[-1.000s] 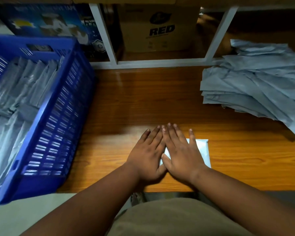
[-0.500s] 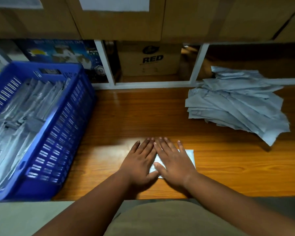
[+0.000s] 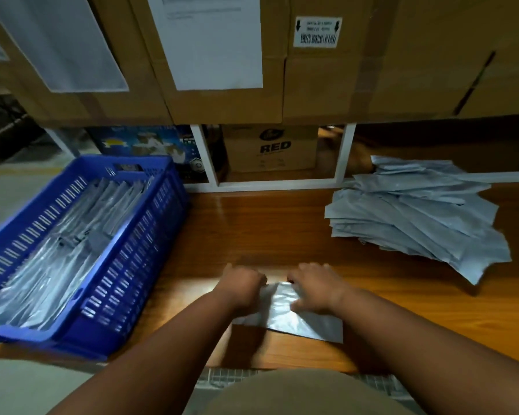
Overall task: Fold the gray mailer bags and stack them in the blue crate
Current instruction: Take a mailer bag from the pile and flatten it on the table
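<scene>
The gray mailer bag (image 3: 288, 313) lay on the wooden table (image 3: 402, 310) before you, your left hand (image 3: 241, 284) and right hand (image 3: 315, 287) grasping its far edge. Left, the blue crate (image 3: 126, 283) held folded bags (image 3: 57, 265); right lay a loose pile (image 3: 417, 217). Cardboard boxes (image 3: 372, 70) stood behind.

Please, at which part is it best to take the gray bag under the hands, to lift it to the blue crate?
Probably the far edge of the folded mailer bag, where both hands, left and right, already meet it. It lies flat on the table, so pinch that edge from above, then carry it left to the blue crate.
</scene>
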Tool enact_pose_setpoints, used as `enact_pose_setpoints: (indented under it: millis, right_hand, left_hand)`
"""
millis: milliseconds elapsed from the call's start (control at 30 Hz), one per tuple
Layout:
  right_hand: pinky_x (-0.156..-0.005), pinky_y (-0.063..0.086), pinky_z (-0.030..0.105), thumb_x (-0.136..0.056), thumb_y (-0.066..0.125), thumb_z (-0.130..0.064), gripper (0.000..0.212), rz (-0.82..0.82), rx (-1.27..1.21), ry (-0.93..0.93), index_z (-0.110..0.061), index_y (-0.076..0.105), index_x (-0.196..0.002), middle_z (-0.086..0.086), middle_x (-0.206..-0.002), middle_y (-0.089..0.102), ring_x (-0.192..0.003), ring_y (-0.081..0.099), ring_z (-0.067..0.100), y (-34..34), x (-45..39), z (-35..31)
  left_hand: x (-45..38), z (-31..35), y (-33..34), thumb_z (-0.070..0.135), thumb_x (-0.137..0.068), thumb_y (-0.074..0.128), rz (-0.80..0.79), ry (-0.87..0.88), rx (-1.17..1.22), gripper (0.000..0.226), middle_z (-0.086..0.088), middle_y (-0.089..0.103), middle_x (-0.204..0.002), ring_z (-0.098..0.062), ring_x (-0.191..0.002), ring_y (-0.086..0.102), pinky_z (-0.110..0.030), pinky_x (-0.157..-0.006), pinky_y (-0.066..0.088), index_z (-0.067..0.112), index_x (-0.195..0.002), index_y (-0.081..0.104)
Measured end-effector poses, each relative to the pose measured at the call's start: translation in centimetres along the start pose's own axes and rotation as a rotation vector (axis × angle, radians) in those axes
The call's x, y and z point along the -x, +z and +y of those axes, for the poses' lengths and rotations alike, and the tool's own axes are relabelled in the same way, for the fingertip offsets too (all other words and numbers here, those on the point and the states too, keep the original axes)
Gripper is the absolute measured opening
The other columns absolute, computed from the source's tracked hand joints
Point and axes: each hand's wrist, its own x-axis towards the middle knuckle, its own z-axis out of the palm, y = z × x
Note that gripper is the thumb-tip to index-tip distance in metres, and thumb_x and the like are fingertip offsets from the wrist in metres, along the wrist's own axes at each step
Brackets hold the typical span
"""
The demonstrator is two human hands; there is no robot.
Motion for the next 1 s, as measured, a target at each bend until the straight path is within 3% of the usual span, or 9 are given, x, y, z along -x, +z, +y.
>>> enact_pose_setpoints:
  millis: [67,167,267,333,533,700,833,1000]
  right_hand:
    - [-0.098,0.043,0.047,-0.092,0.068,-0.059,0.040,-0.024,0.004,-0.056,-0.035,0.063,-0.124,-0.001,-0.124,0.056,-0.119,0.053,0.024,-1.2,-1.0,0.3]
    - [-0.090,0.052,0.042,-0.095,0.072,-0.050,0.024,-0.053,-0.091,-0.125,-0.032,0.063,-0.108,-0.004,-0.113,0.060,-0.107,0.059,0.023,-3.8,-2.4,0.8]
    - [-0.086,0.058,0.044,-0.096,0.075,-0.041,0.015,-0.017,-0.216,-0.154,-0.037,0.063,-0.104,-0.011,-0.104,0.064,-0.096,0.063,0.014,-8.0,-3.9,0.2]
    - [-0.087,0.059,0.042,-0.097,0.074,-0.038,0.011,0.029,-0.225,-0.223,-0.040,0.065,-0.102,-0.014,-0.103,0.065,-0.096,0.063,0.009,-11.7,-5.2,-1.3]
    - [-0.081,0.059,0.038,-0.101,0.066,-0.041,0.004,0.280,-0.039,-0.439,-0.043,0.064,-0.098,-0.018,-0.098,0.062,-0.093,0.060,0.004,-23.6,-10.6,-10.9]
    - [-0.083,0.059,0.045,-0.101,0.064,-0.039,0.006,0.354,0.064,-0.592,-0.037,0.068,-0.097,-0.013,-0.099,0.066,-0.091,0.064,0.013,-29.8,-13.9,-21.4]
    - [-0.087,0.055,0.041,-0.103,0.061,-0.039,0.010,0.262,0.202,-0.668,-0.044,0.067,-0.096,-0.014,-0.102,0.068,-0.097,0.065,0.017,-30.9,-16.7,-29.2]
    - [-0.087,0.050,0.038,-0.104,0.059,-0.023,0.019,0.092,0.348,-0.703,-0.026,0.073,-0.116,-0.003,-0.111,0.069,-0.103,0.063,0.024,-28.1,-20.6,-35.7]
  left_hand:
    - [0.5,-0.8,-1.4,0.038,-0.092,0.069,0.006,-0.036,0.084,0.012,0.003,0.068,-0.102,-0.027,-0.105,0.065,-0.044,-0.096,0.046,0.027,-0.097,0.066]
    - [2.8,-3.1,-4.7,0.040,-0.095,0.076,0.071,-0.098,0.322,0.012,0.010,0.065,-0.097,-0.011,-0.090,0.064,-0.043,-0.084,0.060,0.030,-0.096,0.069]
    - [6.5,-6.5,-9.1,0.039,-0.094,0.079,0.135,-0.143,0.419,0.014,0.012,0.065,-0.093,-0.005,-0.084,0.063,-0.035,-0.079,0.060,0.035,-0.091,0.066]
    - [9.2,-9.2,-11.8,0.040,-0.094,0.079,0.203,-0.189,0.394,0.019,0.009,0.064,-0.086,-0.005,-0.078,0.061,-0.032,-0.073,0.057,0.030,-0.086,0.064]
    - [17.5,-18.7,-15.6,0.041,-0.093,0.078,0.391,-0.466,0.316,0.039,0.007,0.053,-0.072,-0.016,-0.072,0.052,-0.036,-0.063,0.038,0.025,-0.072,0.048]
    - [23.8,-23.8,-14.1,0.038,-0.093,0.078,0.524,-0.658,0.387,0.040,0.003,0.055,-0.074,-0.017,-0.072,0.053,-0.037,-0.063,0.039,0.023,-0.072,0.048]
    - [26.9,-26.6,-11.5,0.045,-0.089,0.079,0.407,-0.829,0.369,0.044,0.001,0.056,-0.071,-0.019,-0.071,0.055,-0.035,-0.061,0.038,0.018,-0.070,0.051]
    - [26.9,-28.4,-7.7,0.047,-0.082,0.083,0.189,-0.878,0.340,0.037,-0.001,0.064,-0.076,-0.026,-0.082,0.065,-0.032,-0.068,0.049,0.017,-0.075,0.064]
